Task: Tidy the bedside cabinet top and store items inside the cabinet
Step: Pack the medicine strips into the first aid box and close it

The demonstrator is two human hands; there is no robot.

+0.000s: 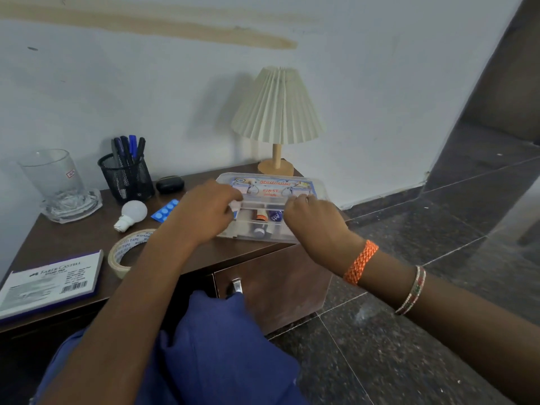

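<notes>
Both hands, left (207, 211) and right (309, 217), curled their fingers onto the clear plastic first-aid box (271, 210) on the brown cabinet (87, 229) top, near its right end. Small bottles lay inside. A black mesh cup (127, 179) held pens.

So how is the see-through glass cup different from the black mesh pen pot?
The clear glass cup holds nothing I can see, while the black mesh pen pot is stuffed with dark and blue pens. The cup stands in a chunky glass dish; the pot sits straight on the brown cabinet top. The cup looks taller. Both stand upright by the wall.
</notes>
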